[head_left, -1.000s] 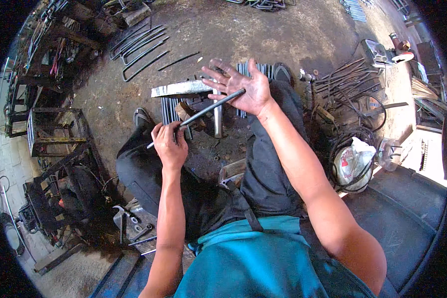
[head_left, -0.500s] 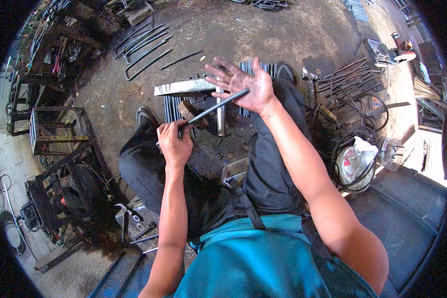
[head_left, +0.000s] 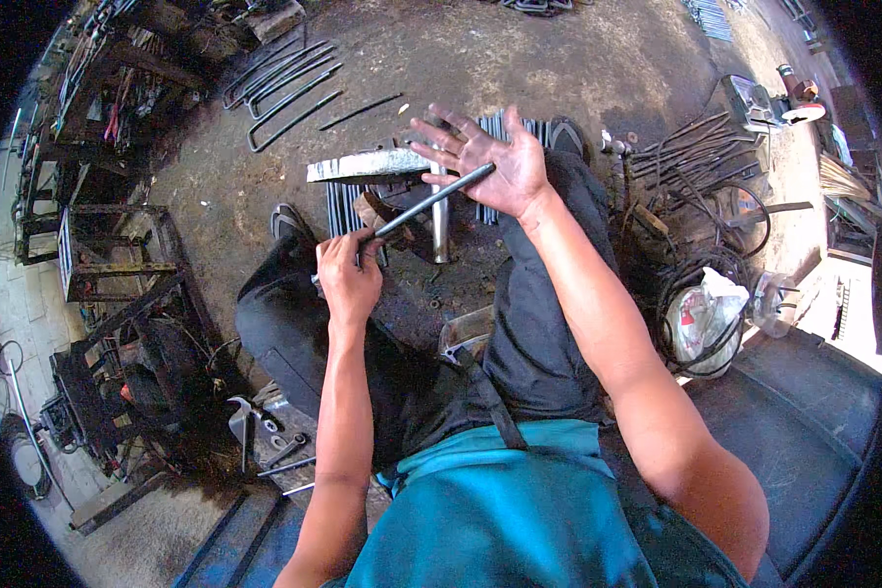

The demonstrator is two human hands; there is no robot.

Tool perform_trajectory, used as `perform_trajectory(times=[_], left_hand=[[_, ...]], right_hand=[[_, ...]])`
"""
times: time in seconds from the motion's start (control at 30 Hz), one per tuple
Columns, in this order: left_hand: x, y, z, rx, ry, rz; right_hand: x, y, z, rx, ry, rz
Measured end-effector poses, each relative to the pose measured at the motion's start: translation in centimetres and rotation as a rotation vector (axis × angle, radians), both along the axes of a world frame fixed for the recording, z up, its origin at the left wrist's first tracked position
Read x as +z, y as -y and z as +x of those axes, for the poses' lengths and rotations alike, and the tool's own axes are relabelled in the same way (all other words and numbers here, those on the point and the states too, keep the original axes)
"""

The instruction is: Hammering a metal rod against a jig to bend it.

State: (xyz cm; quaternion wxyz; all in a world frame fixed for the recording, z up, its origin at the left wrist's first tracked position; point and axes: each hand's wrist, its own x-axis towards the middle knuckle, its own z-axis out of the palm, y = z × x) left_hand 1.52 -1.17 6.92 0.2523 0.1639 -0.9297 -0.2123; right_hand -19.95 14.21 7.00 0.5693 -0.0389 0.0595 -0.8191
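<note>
A dark metal rod (head_left: 431, 203) slants up to the right across the space above my knees. My left hand (head_left: 348, 276) is closed around its lower end. The rod's upper end rests against the palm of my right hand (head_left: 505, 167), whose fingers are spread. Just beyond the rod stands a metal piece with a pale, silvery edge (head_left: 363, 167), and a shiny upright tube (head_left: 441, 230) is beside it. Bundles of straight rods (head_left: 341, 208) lie on the floor between my feet, partly hidden by the pale-edged piece and my hands.
Several U-bent rods (head_left: 289, 98) lie on the floor ahead. At the right are a rod pile (head_left: 696, 147), coiled cables with a white plastic bag (head_left: 706, 318), and a machine with a round disc (head_left: 804, 113). Wrenches (head_left: 284, 451) and a metal frame (head_left: 122, 269) are at the left.
The rod and both hands have shifted very slightly, the right hand a little to the right. My hold on the rod looks the same.
</note>
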Motion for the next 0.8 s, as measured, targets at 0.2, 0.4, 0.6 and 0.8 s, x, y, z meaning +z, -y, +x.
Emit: perform_trajectory(times=[0.2, 0.4, 0.6, 0.8], left_hand=[[1.5, -0.9, -0.3, -0.022, 0.348, 0.49], [0.7, -0.3, 0.2, -0.014, 0.281, 0.461], [1.3, -0.4, 0.2, 0.016, 0.204, 0.482], [1.5, 0.2, 0.9, 0.021, 0.276, 0.484]], right_hand=[[-0.9, -0.5, -0.7, -0.021, -0.169, 0.143], [-0.6, -0.1, -0.4, -0.024, -0.218, 0.162], [-0.7, -0.4, -0.6, -0.061, -0.259, 0.206], [-0.6, -0.2, -0.9, -0.073, -0.456, 0.32]])
